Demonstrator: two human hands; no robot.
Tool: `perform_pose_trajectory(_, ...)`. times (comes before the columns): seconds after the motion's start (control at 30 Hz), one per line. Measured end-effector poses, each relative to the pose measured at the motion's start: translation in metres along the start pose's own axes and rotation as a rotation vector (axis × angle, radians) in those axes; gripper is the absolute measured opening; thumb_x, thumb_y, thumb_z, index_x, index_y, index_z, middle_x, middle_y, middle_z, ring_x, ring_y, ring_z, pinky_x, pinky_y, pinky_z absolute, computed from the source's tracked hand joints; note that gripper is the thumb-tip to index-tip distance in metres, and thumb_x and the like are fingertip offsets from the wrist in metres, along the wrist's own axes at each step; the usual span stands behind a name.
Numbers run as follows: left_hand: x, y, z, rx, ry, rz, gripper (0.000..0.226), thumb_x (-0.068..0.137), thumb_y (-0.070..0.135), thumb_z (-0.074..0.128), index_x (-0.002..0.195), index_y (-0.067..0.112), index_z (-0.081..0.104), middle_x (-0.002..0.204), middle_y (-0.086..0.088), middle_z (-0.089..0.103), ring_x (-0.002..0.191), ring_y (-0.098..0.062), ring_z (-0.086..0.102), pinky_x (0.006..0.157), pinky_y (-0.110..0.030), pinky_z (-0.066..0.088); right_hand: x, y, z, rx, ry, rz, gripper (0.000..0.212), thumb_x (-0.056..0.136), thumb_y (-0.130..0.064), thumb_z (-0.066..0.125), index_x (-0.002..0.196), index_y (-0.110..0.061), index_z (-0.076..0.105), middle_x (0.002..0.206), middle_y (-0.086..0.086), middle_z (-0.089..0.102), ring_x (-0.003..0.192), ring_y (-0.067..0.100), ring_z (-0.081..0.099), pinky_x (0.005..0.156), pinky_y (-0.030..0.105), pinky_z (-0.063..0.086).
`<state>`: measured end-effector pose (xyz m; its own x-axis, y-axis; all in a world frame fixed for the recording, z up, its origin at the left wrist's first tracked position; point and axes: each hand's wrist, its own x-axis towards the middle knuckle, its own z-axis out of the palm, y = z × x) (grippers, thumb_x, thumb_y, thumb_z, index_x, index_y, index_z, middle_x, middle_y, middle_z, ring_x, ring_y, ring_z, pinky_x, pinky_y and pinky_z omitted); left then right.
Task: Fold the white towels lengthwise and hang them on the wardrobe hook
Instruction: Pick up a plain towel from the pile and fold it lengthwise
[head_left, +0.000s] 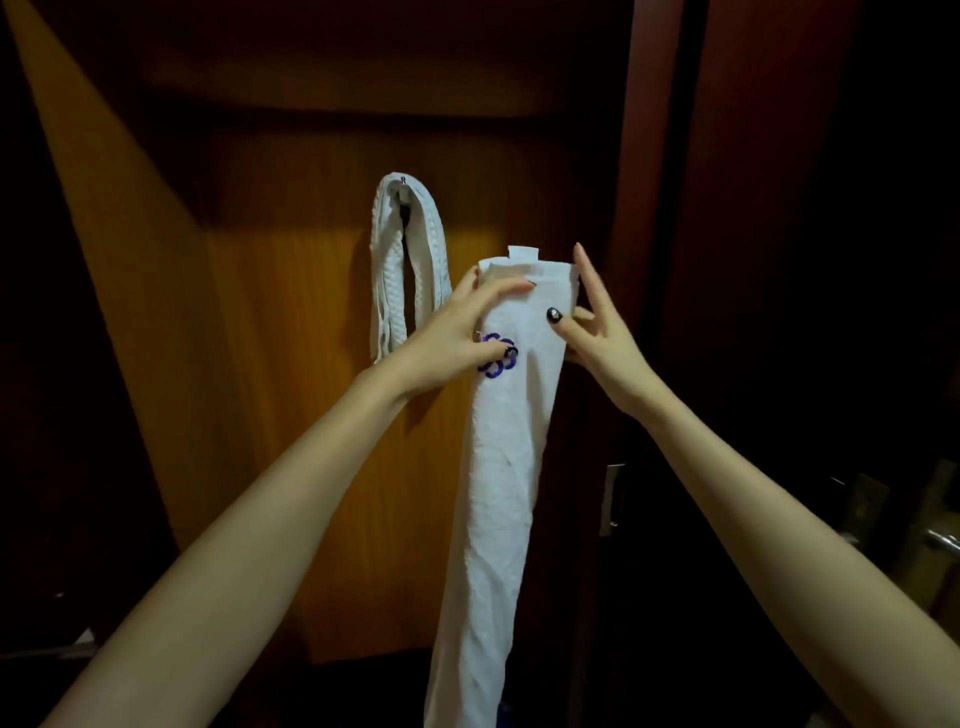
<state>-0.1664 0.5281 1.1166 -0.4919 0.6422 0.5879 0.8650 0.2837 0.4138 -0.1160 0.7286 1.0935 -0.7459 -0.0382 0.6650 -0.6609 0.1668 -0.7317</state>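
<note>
Outstretched arms (249, 525) reach upward, left hand (457, 332) and right hand (602, 332) gripping the top of the towel (509, 467).

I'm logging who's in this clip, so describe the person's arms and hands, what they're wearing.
The left arm and right arm are bare: no sleeves, watch or bracelet in view. The left hand and right hand each have a dark-painted thumbnail, the right with a small pale mark.
</note>
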Motion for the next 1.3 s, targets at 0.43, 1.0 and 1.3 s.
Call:
perform_pose_trajectory(0.43, 0.0, -0.002, -0.02, -0.182, 0.245, -0.091, 0.055, 0.084, -0.006, 0.062, 0.127, 0.028, 0.054, 0.133, 0.002, 0.046, 0.119, 0.001, 0.047, 0.099, -0.014, 0.042, -0.016, 0.034, 0.014, -0.161, -0.136, -0.009, 0.058, 0.084, 0.017, 0.048, 0.12, -0.026, 0.062, 0.124, -0.011, 0.062, 0.12, 0.0, 0.055, 0.1, 0.019, 0.042)
perform_pose_trajectory(1.0, 0.001, 0.001, 0.018, -0.583, 0.109, -0.362, 0.061, 0.082, 0.004, 0.07, 0.13, 0.036, 0.054, 0.11, 0.004, 0.067, 0.083, -0.007, 0.066, 0.063, -0.024, 0.054, -0.002, 0.036, -0.018, 0.032, 0.02, 0.017, 0.041, 0.082, 0.017, 0.056, 0.092, -0.019, 0.072, 0.092, -0.014, 0.072, 0.086, -0.005, 0.064, 0.073, 0.011, 0.046)
perform_pose_trajectory(1.3, -0.004, 0.011, 0.052, -0.552, 0.148, -0.276, 0.041, 0.086, 0.008, 0.067, 0.118, 0.033, 0.063, 0.114, 0.012, 0.062, 0.072, 0.001, 0.058, 0.053, -0.006, 0.041, 0.0, 0.037, -0.033, 0.152, 0.031, 0.047, 0.037, 0.089, 0.002, 0.062, 0.112, -0.025, 0.069, 0.122, 0.009, 0.065, 0.107, 0.014, 0.064, 0.091, 0.028, 0.052)
